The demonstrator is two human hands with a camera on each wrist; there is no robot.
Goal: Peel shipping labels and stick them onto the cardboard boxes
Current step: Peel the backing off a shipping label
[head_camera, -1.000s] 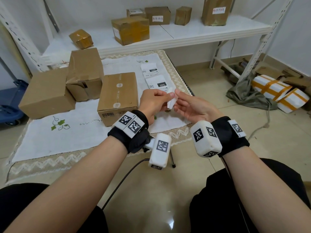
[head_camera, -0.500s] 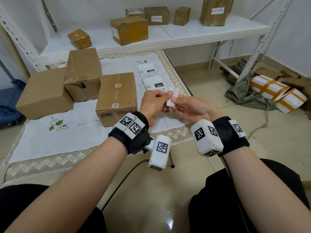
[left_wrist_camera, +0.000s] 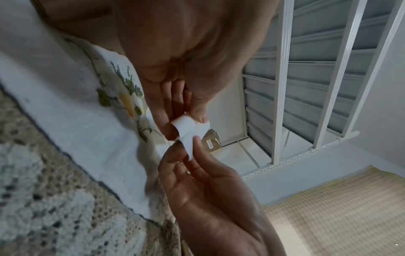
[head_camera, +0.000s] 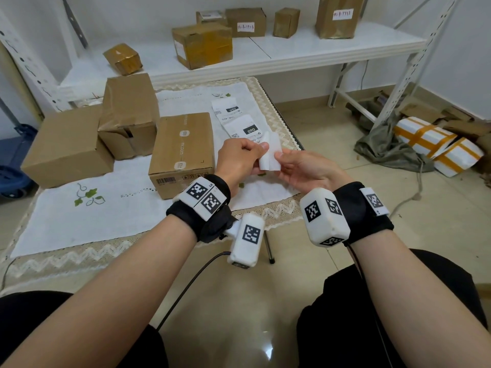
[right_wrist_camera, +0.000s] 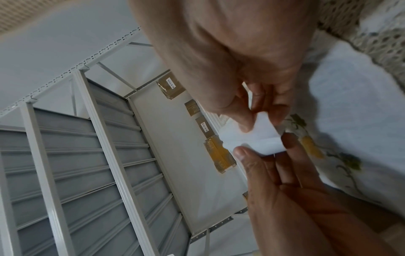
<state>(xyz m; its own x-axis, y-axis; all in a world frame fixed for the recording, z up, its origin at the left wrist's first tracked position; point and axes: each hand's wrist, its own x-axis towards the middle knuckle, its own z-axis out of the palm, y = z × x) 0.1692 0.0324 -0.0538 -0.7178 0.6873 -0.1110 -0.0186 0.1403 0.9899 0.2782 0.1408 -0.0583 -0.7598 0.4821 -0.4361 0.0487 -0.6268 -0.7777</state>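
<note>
1. The left hand (head_camera: pixel 239 158) is pinching the white label (head_camera: pixel 270 154) between thumb and curled fingers, gripping its left side.
2. The right hand (head_camera: pixel 305 170) is pinching the same label from the other side, thumb and forefinger closing on its right edge while the remaining fingers are lying loosely spread.
3. The label is hanging in the air between the two hands, above the near right corner of the table (head_camera: pixel 265 213), and is curling and splitting into two layers; in the left wrist view one layer is rolling over the left fingertip (left_wrist_camera: pixel 168 128) while the other is running down into the right hand's pinch.
4. Which layer is the sticker and which the backing, I cannot tell.
5. A brown cardboard box (head_camera: pixel 183 150) with a barcode on its near face is sitting on the white embroidered cloth (head_camera: pixel 93 216), just left of the left hand.
6. Two more cardboard boxes (head_camera: pixel 69 144) are standing farther left on the cloth, one leaning against the other.
7. A strip of printed labels (head_camera: pixel 236 120) is lying on the cloth beyond the hands, near the far right edge.
8. Several taped boxes are resting on the white shelf (head_camera: pixel 292 51) behind the table, two of them showing white stickers.
</note>
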